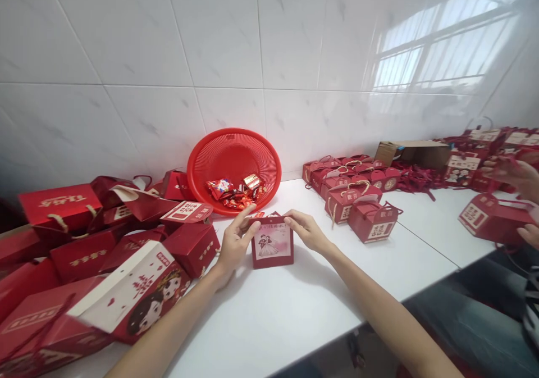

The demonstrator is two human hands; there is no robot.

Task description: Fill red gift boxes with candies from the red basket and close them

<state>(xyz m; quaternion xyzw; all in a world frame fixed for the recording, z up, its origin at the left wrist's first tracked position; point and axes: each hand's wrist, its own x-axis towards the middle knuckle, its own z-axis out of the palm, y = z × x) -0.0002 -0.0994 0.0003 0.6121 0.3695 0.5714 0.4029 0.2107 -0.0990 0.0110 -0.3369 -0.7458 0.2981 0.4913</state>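
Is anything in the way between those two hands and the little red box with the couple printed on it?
Nothing visible is: the left hand and right hand both already touch the box near its upper corners. The red basket stands behind it.

Reads 囍 on the white label (379, 231) of the red favor box (360, 222) right of center, and again on the hexagonal box (501, 221) at the right edge. Seems to say 歡喜 on the former's arched flap (384, 212). Too small or stylized to read on the couple-printed box (273, 246) at center and rope-handled gift box (63, 203) at left.
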